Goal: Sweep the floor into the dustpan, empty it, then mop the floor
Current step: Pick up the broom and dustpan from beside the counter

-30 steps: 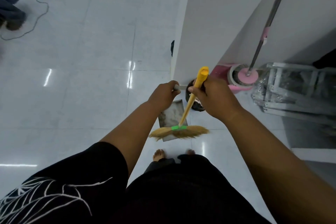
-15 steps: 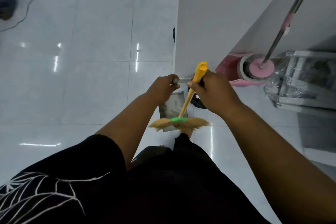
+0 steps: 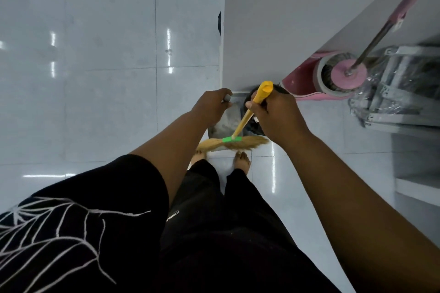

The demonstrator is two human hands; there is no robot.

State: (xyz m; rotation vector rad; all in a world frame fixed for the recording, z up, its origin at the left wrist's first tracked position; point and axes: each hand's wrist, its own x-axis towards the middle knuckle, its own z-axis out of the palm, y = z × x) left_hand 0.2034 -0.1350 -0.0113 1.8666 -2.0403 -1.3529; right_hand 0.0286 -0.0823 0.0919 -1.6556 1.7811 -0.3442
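Bare feet (image 3: 242,162) stand at frame centre on the tiled floor (image 3: 95,107), just behind the bristles of the broom (image 3: 232,143), which lie across the near edge of the dustpan (image 3: 222,123). The right hand (image 3: 278,114) has its grip clamped round the yellow broom handle. The left hand (image 3: 212,107) has its grip clamped round the dustpan's grey handle. Upper right, a mop (image 3: 381,35) stands in a pink bucket (image 3: 301,83).

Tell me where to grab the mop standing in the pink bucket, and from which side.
Grip the mop pole on its bare metal just below the pink sleeve, closing round it from the open-floor side. The pole rises slanted out of the pink bucket; the wall backs it and a plastic-wrapped rack crowds its right.
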